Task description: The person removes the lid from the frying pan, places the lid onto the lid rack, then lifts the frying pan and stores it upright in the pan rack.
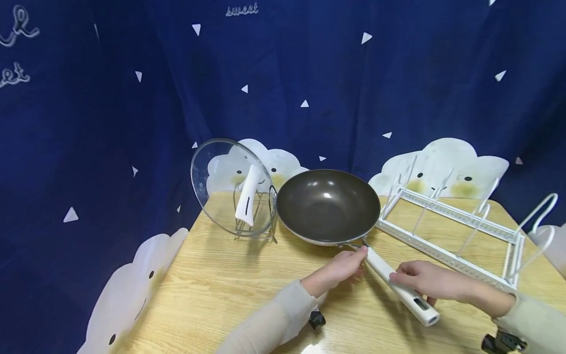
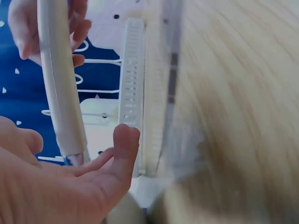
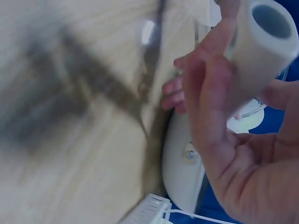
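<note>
A dark-coated wok (image 1: 327, 206) with a long cream handle (image 1: 400, 287) is over the wooden table, its handle pointing toward me at the lower right. My right hand (image 1: 435, 281) holds this handle about midway, thumb on one side and fingers round the other. The right wrist view shows the handle's hollow end near those fingers (image 3: 212, 102). At the handle's base, beside the wok, is my left hand (image 1: 338, 269). In the left wrist view its fingers (image 2: 124, 154) extend loosely beneath the handle's base, with the thumb apart from it.
Left of the wok, a glass lid (image 1: 212, 196) with a white handle (image 1: 248, 196) leans upright in a small wire stand (image 1: 267, 236). A white rack (image 1: 442, 255) with tall wire dividers lies to the right. Behind the table (image 1: 199, 295) hangs a dark blue curtain (image 1: 283, 73).
</note>
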